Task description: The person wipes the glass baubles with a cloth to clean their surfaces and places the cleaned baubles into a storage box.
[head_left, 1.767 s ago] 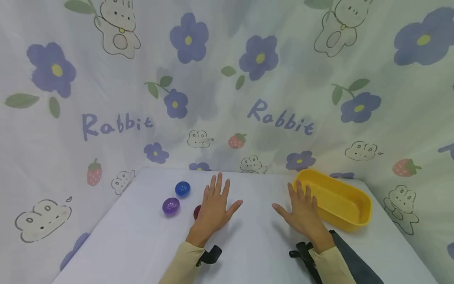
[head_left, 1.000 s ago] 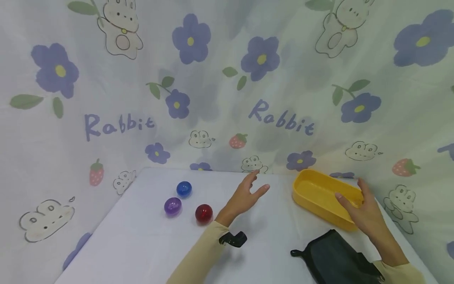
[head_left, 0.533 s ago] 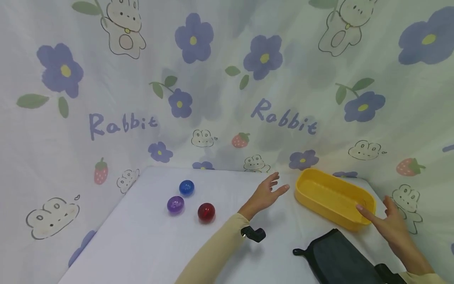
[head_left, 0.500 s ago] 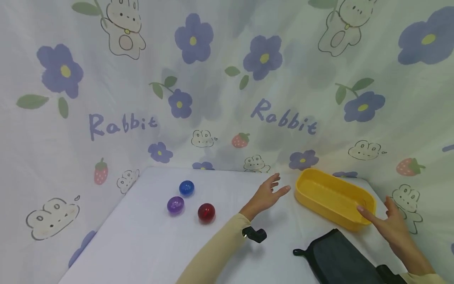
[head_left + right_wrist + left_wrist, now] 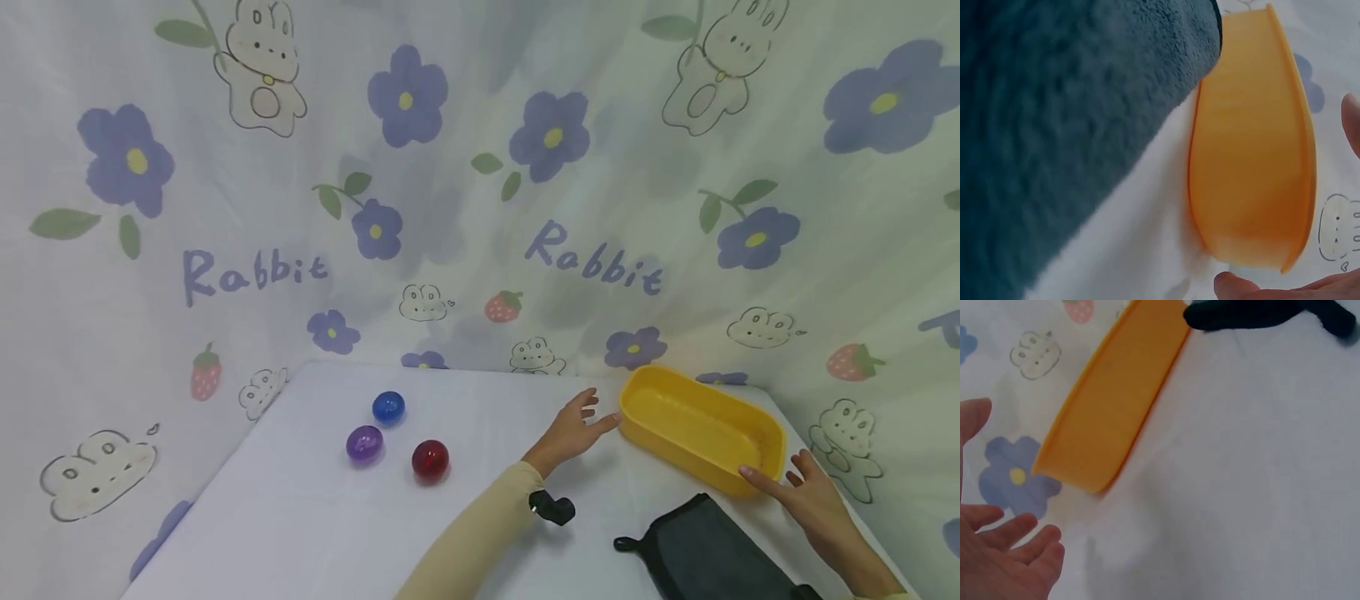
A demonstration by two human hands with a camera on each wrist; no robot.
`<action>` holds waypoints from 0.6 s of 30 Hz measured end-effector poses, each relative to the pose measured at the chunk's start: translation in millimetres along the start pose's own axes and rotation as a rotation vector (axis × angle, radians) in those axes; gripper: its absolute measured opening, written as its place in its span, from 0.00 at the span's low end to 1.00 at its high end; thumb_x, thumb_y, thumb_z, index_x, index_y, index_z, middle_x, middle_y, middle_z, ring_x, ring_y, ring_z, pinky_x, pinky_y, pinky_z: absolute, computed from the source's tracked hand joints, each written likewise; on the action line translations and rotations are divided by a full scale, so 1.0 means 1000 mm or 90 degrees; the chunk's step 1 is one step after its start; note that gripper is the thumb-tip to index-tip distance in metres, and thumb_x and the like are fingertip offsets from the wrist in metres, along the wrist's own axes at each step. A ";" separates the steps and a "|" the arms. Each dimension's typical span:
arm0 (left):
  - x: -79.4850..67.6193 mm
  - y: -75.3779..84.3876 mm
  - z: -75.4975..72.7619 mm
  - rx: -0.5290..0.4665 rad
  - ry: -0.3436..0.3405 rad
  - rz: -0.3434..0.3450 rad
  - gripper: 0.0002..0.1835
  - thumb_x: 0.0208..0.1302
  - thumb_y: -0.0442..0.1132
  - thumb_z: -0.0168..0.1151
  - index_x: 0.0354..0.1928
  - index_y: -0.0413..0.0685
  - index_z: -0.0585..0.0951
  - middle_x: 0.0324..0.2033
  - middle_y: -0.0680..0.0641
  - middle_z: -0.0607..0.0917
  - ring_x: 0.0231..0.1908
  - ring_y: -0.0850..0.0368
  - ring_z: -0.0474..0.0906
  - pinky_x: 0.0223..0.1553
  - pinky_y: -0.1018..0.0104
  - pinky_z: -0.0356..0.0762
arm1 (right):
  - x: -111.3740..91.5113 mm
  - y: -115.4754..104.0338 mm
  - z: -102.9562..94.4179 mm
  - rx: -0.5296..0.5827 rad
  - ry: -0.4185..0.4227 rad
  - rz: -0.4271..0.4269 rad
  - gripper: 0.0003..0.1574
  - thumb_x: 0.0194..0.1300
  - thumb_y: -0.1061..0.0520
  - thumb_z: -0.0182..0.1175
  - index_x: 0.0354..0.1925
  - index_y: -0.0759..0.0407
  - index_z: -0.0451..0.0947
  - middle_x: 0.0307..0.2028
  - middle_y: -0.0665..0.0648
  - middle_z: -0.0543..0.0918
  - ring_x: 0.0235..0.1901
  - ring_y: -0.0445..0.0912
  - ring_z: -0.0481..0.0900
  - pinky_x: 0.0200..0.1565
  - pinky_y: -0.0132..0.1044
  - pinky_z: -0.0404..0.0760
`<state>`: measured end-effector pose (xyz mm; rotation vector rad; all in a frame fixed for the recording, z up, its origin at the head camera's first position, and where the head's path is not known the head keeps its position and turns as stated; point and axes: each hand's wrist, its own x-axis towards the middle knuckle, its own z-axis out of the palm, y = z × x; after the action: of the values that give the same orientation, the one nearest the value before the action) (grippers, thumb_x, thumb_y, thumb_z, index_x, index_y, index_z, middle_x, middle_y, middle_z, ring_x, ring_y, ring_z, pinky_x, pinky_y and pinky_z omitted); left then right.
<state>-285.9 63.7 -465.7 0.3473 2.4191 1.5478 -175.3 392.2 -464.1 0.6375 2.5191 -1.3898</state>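
A yellow oblong tub [image 5: 697,429] with nothing in it lies at the table's right, set at a slant. My left hand [image 5: 573,432] is at its left end, thumb and fingers spread; the left wrist view shows a gap between that hand [image 5: 1010,562] and the tub's wall [image 5: 1104,412]. At the opposite end, my right hand [image 5: 819,510] has its thumb near the rim and its fingers loosely bent. In the right wrist view, thumb and fingers stand apart beside the tub [image 5: 1250,137]; whether they touch it I cannot tell. Neither hand holds anything.
In front of the tub lies a dark fuzzy cloth [image 5: 712,554] with a black edge and loop. Three shiny balls, blue [image 5: 388,407], purple [image 5: 364,444] and red [image 5: 431,460], sit at the left on the white table [image 5: 300,525]. A printed curtain [image 5: 465,208] hangs behind.
Both hands have moved right from the middle of the table to the tub's two ends, uncovering the red ball and the cloth. Lately each has drawn closer to the tub. The tub appears unmoved.
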 end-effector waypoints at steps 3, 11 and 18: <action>0.002 -0.001 0.004 -0.009 0.002 0.000 0.43 0.68 0.64 0.64 0.78 0.56 0.64 0.73 0.49 0.74 0.71 0.50 0.74 0.68 0.47 0.78 | 0.002 -0.001 0.003 0.006 0.007 -0.009 0.81 0.68 0.31 0.62 0.75 0.72 0.13 0.77 0.77 0.22 0.79 0.75 0.34 0.75 0.71 0.52; 0.012 -0.002 0.020 -0.030 -0.012 -0.004 0.45 0.66 0.64 0.66 0.79 0.55 0.63 0.73 0.48 0.74 0.71 0.49 0.73 0.69 0.49 0.77 | 0.002 0.000 0.011 0.009 0.027 -0.086 0.69 0.68 0.33 0.65 0.80 0.70 0.38 0.77 0.77 0.51 0.72 0.70 0.57 0.72 0.73 0.60; 0.018 -0.004 0.031 -0.037 -0.010 -0.034 0.47 0.63 0.65 0.68 0.78 0.57 0.64 0.73 0.50 0.73 0.71 0.51 0.72 0.71 0.48 0.76 | 0.001 -0.001 0.014 -0.002 0.029 -0.069 0.71 0.67 0.32 0.65 0.81 0.67 0.36 0.79 0.77 0.48 0.74 0.70 0.55 0.73 0.73 0.59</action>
<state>-292.7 94.2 -483.4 0.2810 2.3474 1.5823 -176.8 380.3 -470.8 0.5453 2.6270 -1.4229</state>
